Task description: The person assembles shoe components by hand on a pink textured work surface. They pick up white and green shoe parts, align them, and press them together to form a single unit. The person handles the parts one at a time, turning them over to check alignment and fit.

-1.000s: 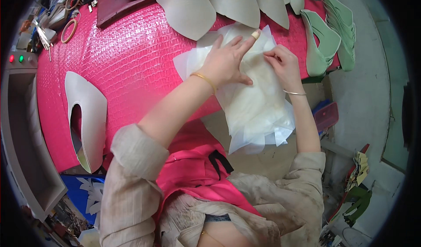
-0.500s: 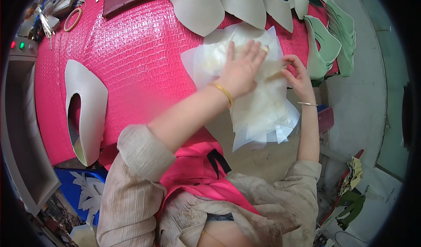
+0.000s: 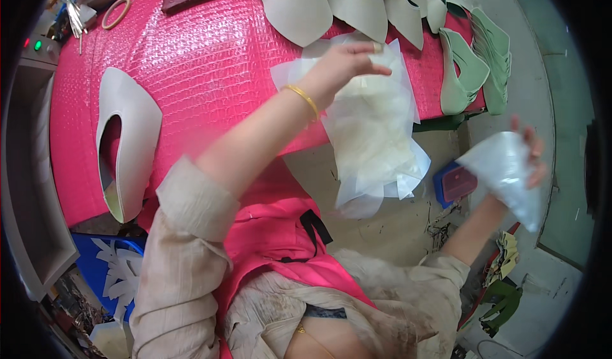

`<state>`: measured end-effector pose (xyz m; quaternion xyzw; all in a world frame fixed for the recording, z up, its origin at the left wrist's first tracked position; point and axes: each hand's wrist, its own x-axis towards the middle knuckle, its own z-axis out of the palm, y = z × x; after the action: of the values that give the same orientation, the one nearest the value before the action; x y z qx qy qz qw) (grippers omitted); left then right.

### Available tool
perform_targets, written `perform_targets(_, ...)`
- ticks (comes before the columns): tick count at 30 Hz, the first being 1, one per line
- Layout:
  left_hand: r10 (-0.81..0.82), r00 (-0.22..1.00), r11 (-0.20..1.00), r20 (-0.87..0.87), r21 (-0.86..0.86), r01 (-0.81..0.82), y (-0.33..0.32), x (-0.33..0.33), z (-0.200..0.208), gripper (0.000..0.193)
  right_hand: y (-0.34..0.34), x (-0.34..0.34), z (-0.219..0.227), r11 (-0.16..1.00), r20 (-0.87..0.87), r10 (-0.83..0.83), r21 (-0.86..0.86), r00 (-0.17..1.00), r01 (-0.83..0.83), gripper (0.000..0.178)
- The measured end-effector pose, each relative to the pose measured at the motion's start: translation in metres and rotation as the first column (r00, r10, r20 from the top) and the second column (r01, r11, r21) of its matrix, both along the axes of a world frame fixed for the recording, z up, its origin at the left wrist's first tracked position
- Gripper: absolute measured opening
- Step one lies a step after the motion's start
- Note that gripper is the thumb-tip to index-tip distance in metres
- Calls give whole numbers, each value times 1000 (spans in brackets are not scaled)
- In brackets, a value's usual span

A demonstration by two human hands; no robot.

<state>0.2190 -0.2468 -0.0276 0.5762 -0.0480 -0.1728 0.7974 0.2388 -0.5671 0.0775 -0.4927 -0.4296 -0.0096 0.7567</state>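
Observation:
My left hand (image 3: 344,67), with a gold bangle at the wrist, is just over a stack of thin translucent white sheets (image 3: 373,126). Its fingers and thumb are apart and grip nothing. The stack lies at the table's near edge and hangs over it, its lower corners fanned out. Far to the right, off the table, my right hand (image 3: 534,152) is raised and blurred. It is closed on one loose translucent sheet (image 3: 503,165), which bends and droops from the fingers.
Cream shoe uppers (image 3: 296,12) line the back of the pink table (image 3: 210,72); pale green uppers (image 3: 462,72) stand at its right end. A single white upper (image 3: 127,142) lies at the left. Below are a blue bin (image 3: 105,263) with white scraps and a small red-and-blue box (image 3: 456,184).
My right hand has swung from the stack out to the right, carrying a sheet. My left hand has lifted from lying flat on the stack and shifted slightly left.

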Motion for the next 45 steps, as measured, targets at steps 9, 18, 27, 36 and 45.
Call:
perform_targets(9, -275, 961, 961, -30, 10, 276, 83, -129, 71, 34, 183, -42, -61, 833, -320, 468, -152, 824, -532, 34)
perform_targets(18, 243, 936, 623, 255, 698, -352, 195, -257, 99, 31, 308, -108, -53, 637, -623, 242, -476, 743, -607, 12)
perform_targets(27, 727, 651, 279, 216, 773, -569, 345, -247, -27, 41, 509, -96, -137, 435, -925, 378, 208, -32, -876, 40)
perform_targets(36, 343, 723, -346, 600, 796, -497, 249, -330, -5, 36, 463, -149, -142, 380, -973, 210, -3, 90, -925, 39)
perform_targets(45, 822, 559, 500, -106, 604, -621, 280, -336, -17, 22, 516, -150, -131, 219, -432, 203, -855, 879, -471, 11)
